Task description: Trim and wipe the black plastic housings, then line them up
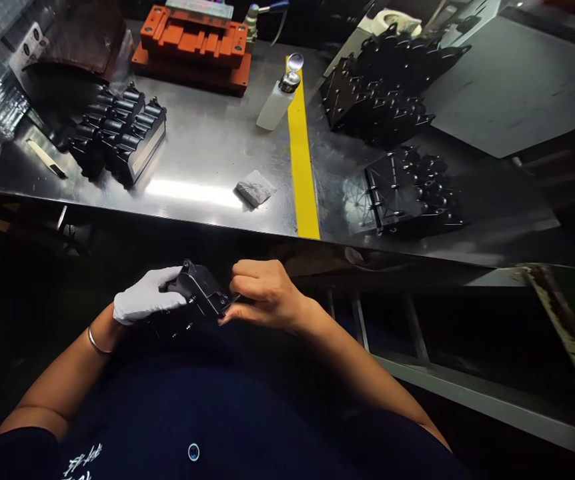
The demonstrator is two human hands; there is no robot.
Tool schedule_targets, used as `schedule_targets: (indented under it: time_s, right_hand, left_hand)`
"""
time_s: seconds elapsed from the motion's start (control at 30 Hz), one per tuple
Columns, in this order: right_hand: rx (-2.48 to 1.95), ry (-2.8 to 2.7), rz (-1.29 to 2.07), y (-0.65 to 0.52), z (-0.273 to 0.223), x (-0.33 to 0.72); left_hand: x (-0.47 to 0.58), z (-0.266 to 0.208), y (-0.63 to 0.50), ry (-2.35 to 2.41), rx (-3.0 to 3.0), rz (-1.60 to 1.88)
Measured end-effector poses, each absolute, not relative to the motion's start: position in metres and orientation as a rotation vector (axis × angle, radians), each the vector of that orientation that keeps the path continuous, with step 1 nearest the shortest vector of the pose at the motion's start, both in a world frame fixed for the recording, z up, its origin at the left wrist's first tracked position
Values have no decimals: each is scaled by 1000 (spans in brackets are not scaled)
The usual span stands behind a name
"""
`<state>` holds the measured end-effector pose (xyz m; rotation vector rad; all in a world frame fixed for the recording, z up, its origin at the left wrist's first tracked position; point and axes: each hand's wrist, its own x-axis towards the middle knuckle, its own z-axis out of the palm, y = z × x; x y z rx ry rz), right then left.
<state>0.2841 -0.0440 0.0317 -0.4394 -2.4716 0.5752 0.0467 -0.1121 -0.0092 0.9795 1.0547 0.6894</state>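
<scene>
A black molded plastic part point(200, 288) is held in front of my body, below the level of the bench edge. My left hand point(150, 295), in a white glove, wraps round its left side. From the right, my bare right hand point(265, 293) pinches at the part's right end, thumb below and curled fingers above. Whether a small separate piece sits between those fingertips I cannot make out. Dark clothing behind the part hides its lower outline.
On the metal bench point(192, 160) stand an orange fixture point(192, 50), a white pump bottle point(278, 100) and a folded grey cloth point(256, 189). Black parts stand in a group point(120, 133) at left and in stacks point(377, 87) at right. Yellow tape point(301, 153) crosses the bench.
</scene>
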Motion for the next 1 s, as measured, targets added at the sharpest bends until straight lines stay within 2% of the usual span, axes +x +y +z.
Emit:
schedule_targets:
  time_s: [0.37, 0.47, 0.63, 0.83, 0.9, 1.0]
  right_hand:
    - [-536, -2449, 513, -44, 30, 282]
    - [-506, -2471, 711, -44, 29, 284]
    - [-409, -2426, 1277, -43, 25, 295]
    - [-911, -2190, 1476, -47, 18, 278]
    - [-1060, -2084, 1467, -47, 9, 272]
    - [-1254, -1663, 1415, -49, -10, 273]
  left_hand:
    - [58, -9, -115, 1022, 886, 814]
    - [55, -10, -114, 1041, 913, 787]
    - [44, 1, -108, 1105, 1000, 639]
    - [44, 13, -96, 1191, 1362, 441]
    - [46, 6, -97, 1358, 1475, 593]
    - [48, -7, -103, 1780, 1308, 1259]
